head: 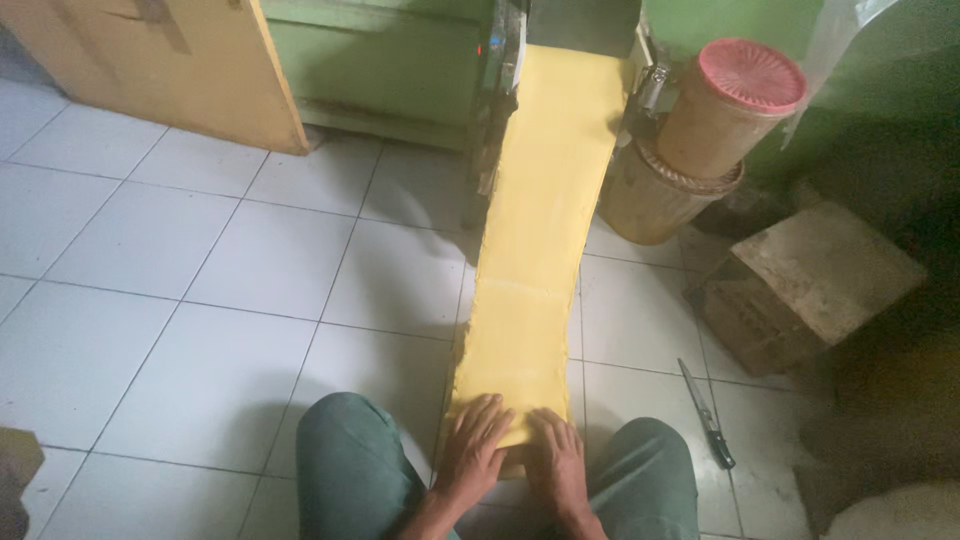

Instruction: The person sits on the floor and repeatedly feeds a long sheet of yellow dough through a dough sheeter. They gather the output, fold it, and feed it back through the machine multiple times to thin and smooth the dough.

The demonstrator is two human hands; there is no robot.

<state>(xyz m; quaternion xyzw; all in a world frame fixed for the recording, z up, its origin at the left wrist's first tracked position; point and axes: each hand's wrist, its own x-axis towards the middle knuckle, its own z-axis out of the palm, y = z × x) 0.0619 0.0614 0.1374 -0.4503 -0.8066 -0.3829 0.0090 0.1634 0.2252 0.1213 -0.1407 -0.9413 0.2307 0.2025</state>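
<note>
Down on the white tile floor (200, 300), both hands lie flat and open on the near end of a long yellow dough sheet (540, 230), left hand (473, 445) and right hand (556, 462) side by side between the green-trousered knees (350, 465), pressing rather than clutching. That sheet runs straight away from them up into a green machine (400, 60). Off right there's a knife (706, 412) on the tiles, a wooden block (810, 280), and a red-lidded tub (730, 105) stacked on another container.

matt yellow dough sheet (545, 230), glossy tiled floor (200, 290)
</note>
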